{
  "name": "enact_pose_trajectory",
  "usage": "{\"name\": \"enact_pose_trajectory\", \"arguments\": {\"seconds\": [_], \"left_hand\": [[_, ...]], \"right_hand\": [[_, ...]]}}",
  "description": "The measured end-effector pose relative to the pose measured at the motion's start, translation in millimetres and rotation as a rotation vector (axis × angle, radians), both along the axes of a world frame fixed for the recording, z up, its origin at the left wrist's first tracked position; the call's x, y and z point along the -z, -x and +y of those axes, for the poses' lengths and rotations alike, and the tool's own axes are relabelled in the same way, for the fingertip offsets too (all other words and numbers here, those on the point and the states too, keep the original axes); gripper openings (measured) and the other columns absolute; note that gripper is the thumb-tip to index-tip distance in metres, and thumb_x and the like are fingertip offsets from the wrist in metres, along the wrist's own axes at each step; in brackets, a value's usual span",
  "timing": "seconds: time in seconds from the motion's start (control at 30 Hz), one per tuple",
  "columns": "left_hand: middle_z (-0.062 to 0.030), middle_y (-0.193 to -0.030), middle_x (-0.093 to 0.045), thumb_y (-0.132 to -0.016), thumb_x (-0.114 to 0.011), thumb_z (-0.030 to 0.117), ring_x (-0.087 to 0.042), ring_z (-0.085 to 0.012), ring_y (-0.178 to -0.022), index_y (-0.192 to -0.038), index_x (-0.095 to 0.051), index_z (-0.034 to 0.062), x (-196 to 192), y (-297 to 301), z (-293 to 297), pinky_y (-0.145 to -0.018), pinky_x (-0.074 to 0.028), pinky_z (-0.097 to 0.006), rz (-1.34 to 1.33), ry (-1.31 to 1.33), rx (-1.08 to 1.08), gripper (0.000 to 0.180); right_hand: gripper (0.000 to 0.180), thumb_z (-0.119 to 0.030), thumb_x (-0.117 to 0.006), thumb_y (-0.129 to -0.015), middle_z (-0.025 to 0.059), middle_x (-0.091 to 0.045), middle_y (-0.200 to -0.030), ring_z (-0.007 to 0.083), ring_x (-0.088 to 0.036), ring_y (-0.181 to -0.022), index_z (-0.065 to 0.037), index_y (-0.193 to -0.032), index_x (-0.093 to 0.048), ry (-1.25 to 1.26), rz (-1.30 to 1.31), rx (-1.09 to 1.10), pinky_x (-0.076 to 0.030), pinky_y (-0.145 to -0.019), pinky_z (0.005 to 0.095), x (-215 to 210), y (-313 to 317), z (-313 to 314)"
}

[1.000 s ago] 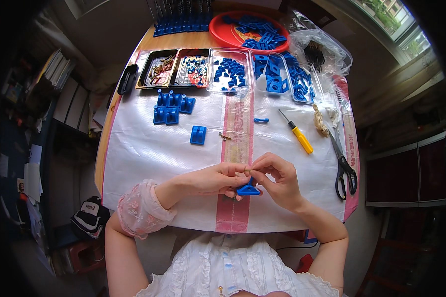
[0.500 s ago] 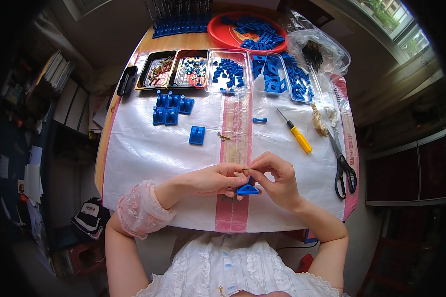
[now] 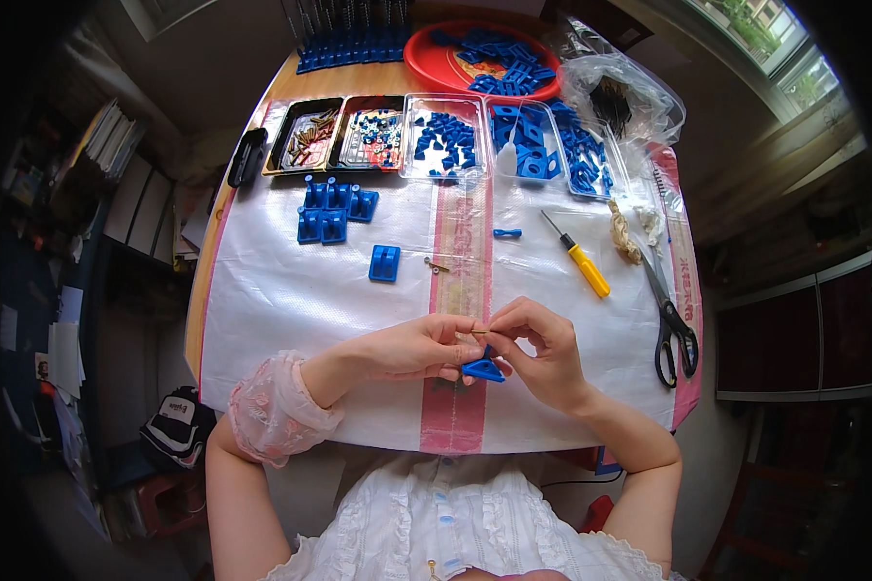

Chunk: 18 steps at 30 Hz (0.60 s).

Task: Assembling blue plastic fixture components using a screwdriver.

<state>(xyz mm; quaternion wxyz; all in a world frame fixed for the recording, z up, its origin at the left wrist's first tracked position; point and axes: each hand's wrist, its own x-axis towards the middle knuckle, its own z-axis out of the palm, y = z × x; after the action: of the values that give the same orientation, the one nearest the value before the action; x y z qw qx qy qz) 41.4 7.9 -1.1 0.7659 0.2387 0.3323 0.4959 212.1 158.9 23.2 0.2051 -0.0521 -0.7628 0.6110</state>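
Over the near middle of the table, my left hand (image 3: 434, 343) is closed on a blue plastic part (image 3: 482, 370) with a flat triangular end that hangs below the fingers. Facing it, my right hand (image 3: 541, 351) pinches a thin brass-coloured screw (image 3: 480, 332) lying crosswise at the top of the part. The fingertips of both hands nearly meet there and hide how far the screw is in. Beyond the hands lie a single blue bracket (image 3: 385, 263), a loose screw with a nut (image 3: 437, 265) and a small blue peg-like piece (image 3: 507, 233).
Several blue assemblies (image 3: 334, 213) stand grouped at the left. Behind are trays of screws (image 3: 272, 165), small hardware (image 3: 337, 160) and blue parts (image 3: 407, 169), plus a red basin (image 3: 419, 73). A yellow-handled screwdriver (image 3: 587, 270) and black-handled scissors (image 3: 670, 334) lie right.
Hardly anything differs. The blue part has turned slightly in my left hand, and the fingers of that hand have shifted a little around the screw.
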Motion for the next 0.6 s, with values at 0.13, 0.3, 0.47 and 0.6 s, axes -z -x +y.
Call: {"name": "enact_pose_trajectory", "arguments": {"seconds": [0.13,0.3,0.47,0.6], "left_hand": [[-0.0098,-0.133,-0.066,-0.110,-0.056,0.020,-0.066,-0.0139,-0.118,-0.147,-0.050,0.0051,-3.3,-0.1,-0.3,-0.091,-0.057,-0.025,0.008,0.022,-0.006,0.040],[-0.0117,-0.133,-0.068,-0.110,-0.056,0.020,-0.067,-0.0147,-0.118,-0.147,-0.050,0.0058,2.7,1.5,-0.2,-0.093,-0.057,-0.024,0.012,0.006,0.020,0.040],[-0.0113,-0.132,-0.069,-0.110,-0.056,0.020,-0.067,-0.0152,-0.120,-0.147,-0.050,0.0074,-1.2,0.0,0.0,-0.096,-0.057,-0.024,0.039,0.005,0.024,0.039],[-0.0094,-0.131,-0.069,-0.110,-0.056,0.021,-0.068,-0.0153,-0.120,-0.147,-0.051,0.0085,1.9,-0.7,0.7,-0.096,-0.058,-0.025,0.049,0.019,0.010,0.039]], "right_hand": [[0.010,0.010,-0.071,-0.091,0.0087,-0.068,-0.092,0.0136,-0.072,-0.079,0.003,-0.098,-0.067,-0.018,0.008,-0.005,-0.058,-0.068,0.0272,0.9,0.6,0.8],[0.012,0.010,-0.072,-0.090,0.0096,-0.068,-0.093,0.0150,-0.072,-0.082,0.003,-0.099,-0.068,-0.050,0.023,-0.007,-0.059,-0.070,0.0286,1.5,-0.1,-0.2],[0.013,0.010,-0.072,-0.090,0.0101,-0.068,-0.094,0.0162,-0.072,-0.082,0.003,-0.099,-0.068,-0.069,0.025,-0.011,-0.059,-0.071,0.0293,0.8,0.5,-1.1],[0.013,0.010,-0.072,-0.089,0.0098,-0.069,-0.094,0.0161,-0.071,-0.082,0.003,-0.099,-0.068,-0.079,0.027,-0.007,-0.059,-0.071,0.0294,0.4,-0.1,0.6]]}}
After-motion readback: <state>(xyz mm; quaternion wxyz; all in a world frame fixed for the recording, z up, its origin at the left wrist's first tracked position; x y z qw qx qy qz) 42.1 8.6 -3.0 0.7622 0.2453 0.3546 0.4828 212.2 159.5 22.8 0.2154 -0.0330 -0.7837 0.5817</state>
